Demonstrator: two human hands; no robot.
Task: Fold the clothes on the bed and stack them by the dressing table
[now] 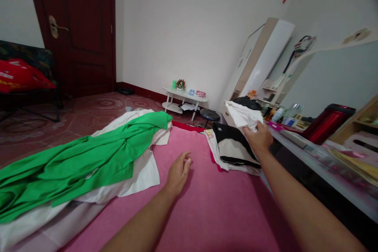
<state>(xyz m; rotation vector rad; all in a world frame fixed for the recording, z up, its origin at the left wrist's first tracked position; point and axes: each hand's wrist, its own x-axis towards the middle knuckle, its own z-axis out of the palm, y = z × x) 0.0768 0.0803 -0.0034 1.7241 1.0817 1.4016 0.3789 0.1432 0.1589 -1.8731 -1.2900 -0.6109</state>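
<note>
My right hand [258,138] is closed on a folded white garment [242,115], holding it above a stack of folded clothes [233,149] at the far right of the pink bed cover [206,204]. The top of that stack is a black and cream piece. My left hand [178,173] hovers over the pink cover in the middle, fingers loosely curled and holding nothing. To its left lies a heap of unfolded clothes, with a green garment [76,165] spread over white garments [138,177].
A desk [325,165] with bottles, a red canister [327,124] and a mirror runs along the right. A small white table [184,98] and a round stool [209,115] stand by the far wall. A dark red door [79,27] and a couch with a red cushion [20,76] are at the left.
</note>
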